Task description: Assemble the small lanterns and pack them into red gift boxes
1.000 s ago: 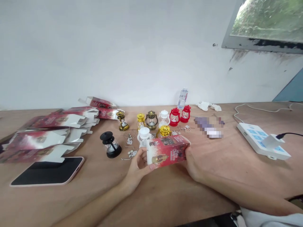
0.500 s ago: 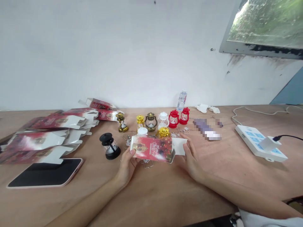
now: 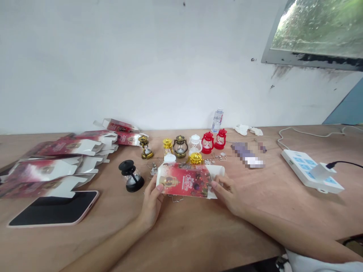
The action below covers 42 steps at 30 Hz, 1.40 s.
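Note:
A red printed cardboard box [image 3: 185,180] with white end flaps is held level above the table. My left hand [image 3: 152,202] grips its left end, thumb on the printed face. At the other end, my right hand [image 3: 228,193] has its thumb and fingers closed on the box near the white flap. Just behind the box stand small lanterns: a white one [image 3: 195,143], a bronze one [image 3: 180,146], two red ones [image 3: 208,142] and gold ones [image 3: 196,158]. A black lantern [image 3: 132,176] leans a little to the left of my left hand.
Several flattened red boxes [image 3: 48,168] lie piled at the left, beside a phone [image 3: 55,208]. Thin metal wire pieces [image 3: 177,198] are scattered around the lanterns. A water bottle [image 3: 217,120] stands by the wall. On the right lies a white power strip [image 3: 300,166] with a plugged-in charger.
My right hand has shifted its grip from the white flap inward to the box's right edge. The printed face has turned more toward me and its side no longer shows as open.

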Each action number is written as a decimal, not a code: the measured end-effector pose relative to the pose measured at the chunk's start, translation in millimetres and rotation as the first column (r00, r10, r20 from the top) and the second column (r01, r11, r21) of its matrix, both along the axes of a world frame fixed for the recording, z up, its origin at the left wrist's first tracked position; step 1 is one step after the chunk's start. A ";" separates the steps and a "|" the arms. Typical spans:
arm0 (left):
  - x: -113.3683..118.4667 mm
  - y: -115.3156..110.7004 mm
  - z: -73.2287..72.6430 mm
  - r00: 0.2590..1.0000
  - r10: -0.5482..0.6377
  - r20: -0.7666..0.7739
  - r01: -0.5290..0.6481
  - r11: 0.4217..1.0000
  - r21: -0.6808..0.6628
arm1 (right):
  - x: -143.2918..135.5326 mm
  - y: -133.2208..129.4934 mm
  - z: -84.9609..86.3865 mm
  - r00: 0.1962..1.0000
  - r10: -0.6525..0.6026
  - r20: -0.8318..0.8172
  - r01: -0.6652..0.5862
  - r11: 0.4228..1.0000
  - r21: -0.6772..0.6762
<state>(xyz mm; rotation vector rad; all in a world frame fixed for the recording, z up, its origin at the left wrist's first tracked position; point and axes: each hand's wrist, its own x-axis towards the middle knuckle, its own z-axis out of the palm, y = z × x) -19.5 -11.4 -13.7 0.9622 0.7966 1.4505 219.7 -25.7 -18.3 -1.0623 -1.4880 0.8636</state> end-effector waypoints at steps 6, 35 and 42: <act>-4.3 -5.3 1.5 0.978 0.005 -0.208 0.034 0.982 0.185 | -9.8 0.7 11.6 0.969 0.083 -0.232 -0.122 0.980 -0.157; -8.6 5.1 191.9 0.174 0.970 -0.169 -0.014 0.174 0.985 | 53.9 55.9 104.1 0.931 -0.115 0.347 0.061 0.985 0.164; 2.5 36.6 180.6 0.186 0.951 -0.246 0.167 0.216 0.962 | 51.8 57.7 113.8 0.769 -0.109 0.629 -0.014 0.982 0.187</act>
